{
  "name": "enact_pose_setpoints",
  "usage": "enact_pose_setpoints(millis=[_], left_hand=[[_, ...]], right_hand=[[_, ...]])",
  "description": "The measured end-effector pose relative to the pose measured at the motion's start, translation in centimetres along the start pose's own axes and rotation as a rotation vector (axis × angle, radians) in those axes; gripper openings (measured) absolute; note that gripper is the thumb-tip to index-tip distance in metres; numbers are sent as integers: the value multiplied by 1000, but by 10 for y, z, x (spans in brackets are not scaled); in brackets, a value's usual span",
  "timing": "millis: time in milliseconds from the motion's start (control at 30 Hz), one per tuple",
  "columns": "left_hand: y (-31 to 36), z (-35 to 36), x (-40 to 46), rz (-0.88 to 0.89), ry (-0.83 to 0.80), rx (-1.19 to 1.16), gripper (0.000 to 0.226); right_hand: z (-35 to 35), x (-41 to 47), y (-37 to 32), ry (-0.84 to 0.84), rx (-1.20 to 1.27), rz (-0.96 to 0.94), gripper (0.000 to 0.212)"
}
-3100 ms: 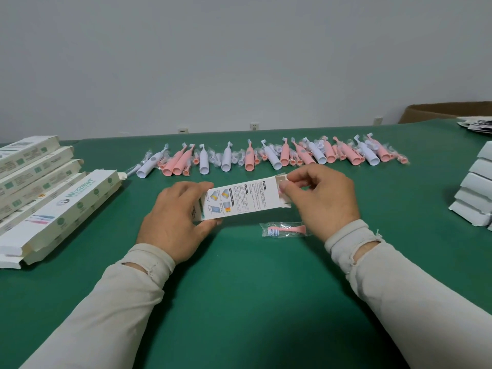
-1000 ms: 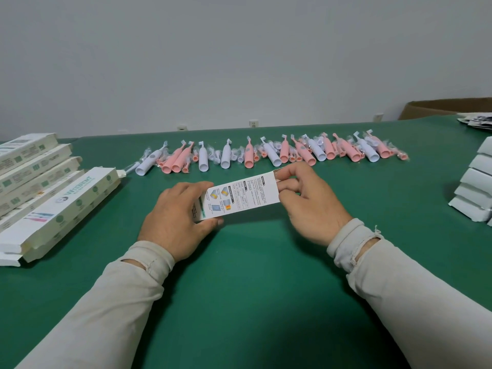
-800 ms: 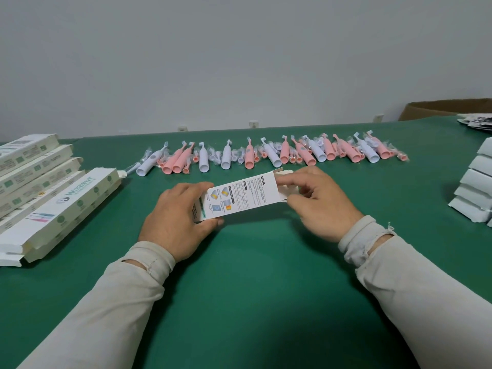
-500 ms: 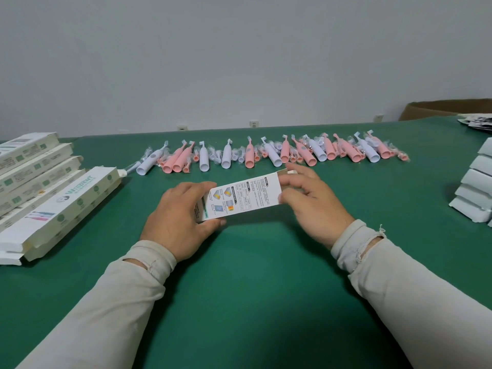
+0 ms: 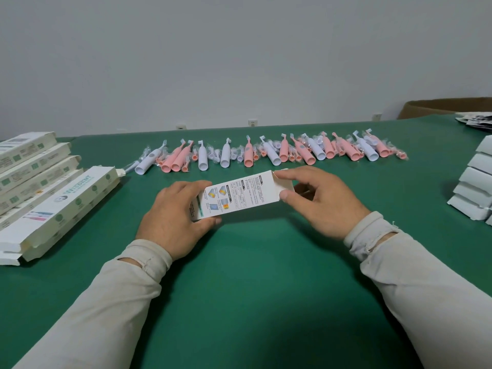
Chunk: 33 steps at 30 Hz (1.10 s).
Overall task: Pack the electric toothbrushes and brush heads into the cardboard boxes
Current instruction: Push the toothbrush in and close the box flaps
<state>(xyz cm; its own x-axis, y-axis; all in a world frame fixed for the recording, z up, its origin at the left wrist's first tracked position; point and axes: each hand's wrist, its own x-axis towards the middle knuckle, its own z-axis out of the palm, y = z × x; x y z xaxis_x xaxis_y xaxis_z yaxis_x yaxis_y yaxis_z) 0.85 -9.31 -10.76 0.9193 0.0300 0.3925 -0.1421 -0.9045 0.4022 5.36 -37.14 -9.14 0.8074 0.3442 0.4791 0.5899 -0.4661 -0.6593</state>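
Observation:
A long white printed cardboard box [image 5: 239,194] is held level just above the green table [image 5: 253,288] at its middle. My left hand [image 5: 173,217] grips the box's left end, fingers curled round it. My right hand [image 5: 319,201] pinches the right end, thumb and fingers on the end flap, which stands partly open. What lies inside the box is hidden. Behind it a row of several pink and white electric toothbrushes [image 5: 271,153] and bagged brush heads runs across the table.
Several long printed boxes [image 5: 40,187] lie stacked at the left. A stack of flat white boxes [image 5: 476,193] sits at the right edge. A brown carton [image 5: 447,106] and some papers [image 5: 476,121] are at the far right.
The bagged pink brush head that lay in front of the box 3 s ago is gone from the table. My right hand has kept working at the box's right end flap.

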Motion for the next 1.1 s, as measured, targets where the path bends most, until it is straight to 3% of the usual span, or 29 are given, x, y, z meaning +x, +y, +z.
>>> enact_pose_setpoints(millis=[333,533,667,833,1100], left_hand=[[-1,1,1,24,13,-65,66],[0,2,0,22,12,-56,66],[1,3,1,5,39,-62,66],[0,2,1,3,46,-53,66],[2,1,0,8,51,-32,67]], right_hand=[[5,-2,-7,-2,126,-57,39],[11,-1,-5,133,51,-39,39],[14,0,-9,194,241,42,47],[17,1,-9,237,322,136,22],[19,2,-10,252,406,189,6]])
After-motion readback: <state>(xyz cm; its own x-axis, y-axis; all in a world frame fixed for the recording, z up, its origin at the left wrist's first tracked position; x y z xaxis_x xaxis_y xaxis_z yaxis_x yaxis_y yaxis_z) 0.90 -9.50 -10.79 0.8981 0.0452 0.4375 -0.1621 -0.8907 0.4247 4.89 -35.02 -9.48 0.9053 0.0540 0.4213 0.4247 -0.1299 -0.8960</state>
